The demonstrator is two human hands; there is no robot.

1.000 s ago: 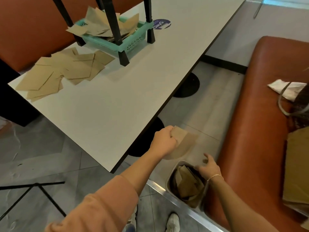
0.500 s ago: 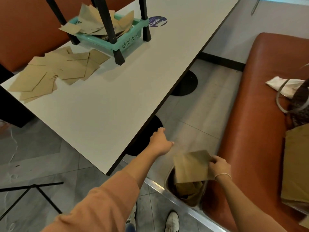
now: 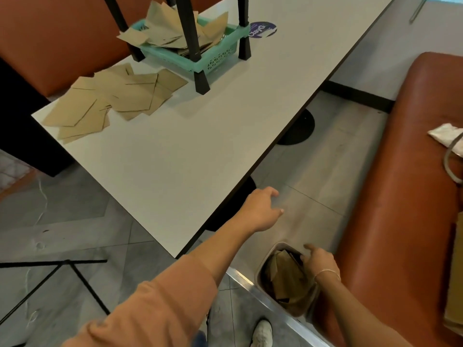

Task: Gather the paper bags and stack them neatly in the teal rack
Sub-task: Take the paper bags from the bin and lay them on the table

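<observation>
Nearest to me, my right hand (image 3: 319, 259) reaches down over the small bin (image 3: 265, 267) on the floor beside the orange bench seat (image 3: 390, 196); its fingers are spread loosely above the crumpled paper bags in the bin (image 3: 285, 276), and I cannot tell whether they touch the paper, though they grip nothing I can make out. A thin bracelet sits on that wrist. My left hand (image 3: 261, 211) is stretched out just past the near corner of the desk (image 3: 188, 159), above the floor tiles, fingers relaxed and slightly bent, holding nothing. My shoe (image 3: 261, 333) shows at the bottom edge. Farther off, toward the desk's far left corner, a loose spread of flat paper bags (image 3: 112, 101) lies overlapping, some reaching the left edge. Just beyond them stands the teal rack (image 3: 200, 56), carried between black legs (image 3: 190, 43), with more paper bags in the rack (image 3: 172, 28) piled untidily, several corners sticking out over its rim. Behind the rack a round purple sticker (image 3: 263, 30) lies on the desk surface. On the bench to my right rest a white cloth (image 3: 446, 136) and a brown flat bag (image 3: 454, 271) at the frame's edge
</observation>
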